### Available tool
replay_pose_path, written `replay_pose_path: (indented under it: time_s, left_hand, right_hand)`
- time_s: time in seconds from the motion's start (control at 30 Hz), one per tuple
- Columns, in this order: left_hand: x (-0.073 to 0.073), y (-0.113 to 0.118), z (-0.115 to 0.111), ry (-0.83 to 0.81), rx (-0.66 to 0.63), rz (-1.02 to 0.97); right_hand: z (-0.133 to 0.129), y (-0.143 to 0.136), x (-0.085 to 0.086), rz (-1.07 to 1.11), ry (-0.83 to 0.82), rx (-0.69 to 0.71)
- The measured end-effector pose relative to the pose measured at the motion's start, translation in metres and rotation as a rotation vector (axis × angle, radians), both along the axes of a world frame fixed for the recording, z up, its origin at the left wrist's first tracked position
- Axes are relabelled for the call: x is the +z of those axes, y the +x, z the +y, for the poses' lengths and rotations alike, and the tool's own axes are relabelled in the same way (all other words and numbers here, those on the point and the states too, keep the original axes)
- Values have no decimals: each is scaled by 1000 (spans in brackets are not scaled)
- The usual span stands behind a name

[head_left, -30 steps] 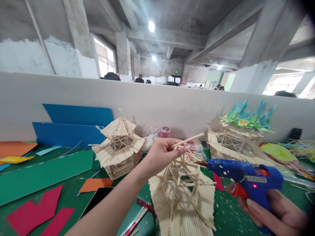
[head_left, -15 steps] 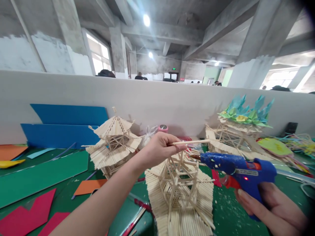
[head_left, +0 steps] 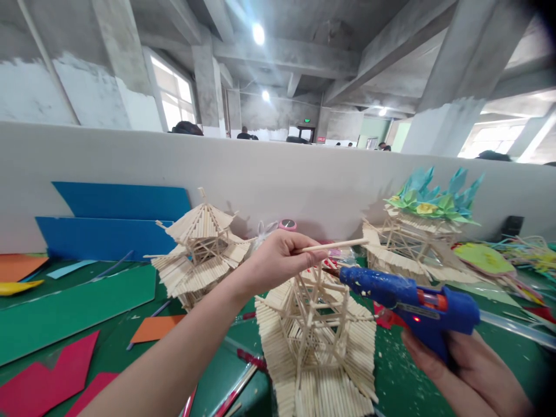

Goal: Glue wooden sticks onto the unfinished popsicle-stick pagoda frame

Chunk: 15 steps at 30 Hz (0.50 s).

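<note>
- Stick pavilion (head_left: 321, 382) stands upright on the green desk (head_left: 399, 376), straight in front of you, with an open frame of struts above a skirt of slatted roofing.
- Your left hand (head_left: 284, 255) reaches over the pavilion's top, its grip clamped on a wooden stick (head_left: 343, 246) between thumb and forefinger; the free end points right and tilts slightly upward.
- Your right hand (head_left: 464, 365) has its grip closed around the handle of a blue glue gun (head_left: 391, 292), which points left, a small red light lit on its side.
- At the gun's front, the nozzle (head_left: 332, 272) sits just below the stick you hold, beside the upper struts; from this angle you can't fairly tell whether it touches either one.
- Behind the gun, a clear glue rod (head_left: 516, 330) sticks out to your right.
- To the left of your pavilion is a stick tower (head_left: 200, 272) with two tiers of slatted roof.
- Farther back on your right stands another stick model (head_left: 395, 252), topped with folded blue and green paper (head_left: 434, 200).
- Blue boards (head_left: 117, 202) lean on the white partition (head_left: 313, 179); a green board (head_left: 78, 313), red paper (head_left: 47, 370) and orange paper (head_left: 156, 329) lie at your left.
</note>
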<state>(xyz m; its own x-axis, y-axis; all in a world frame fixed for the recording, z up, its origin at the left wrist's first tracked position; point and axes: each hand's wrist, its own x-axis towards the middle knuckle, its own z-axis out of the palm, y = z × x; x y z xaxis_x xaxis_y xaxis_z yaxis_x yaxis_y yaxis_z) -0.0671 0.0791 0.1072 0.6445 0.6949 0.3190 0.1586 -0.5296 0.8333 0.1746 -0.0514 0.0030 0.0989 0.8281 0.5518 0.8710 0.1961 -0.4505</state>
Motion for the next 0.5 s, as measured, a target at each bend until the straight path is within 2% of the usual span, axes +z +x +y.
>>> replay_pose_path:
  time_s: [0.13,0.37,0.5]
  left_hand:
    - [-1,0,1,16,3,-6]
    - [-3,0,2,22,2,-21]
    - [-2,1,1,11,-9,-29]
  right_hand:
    - [1,-4,-8,67,-10,15]
    - [3,-11,-2,123,22,49]
    - [1,-11,-5,184,-5,71]
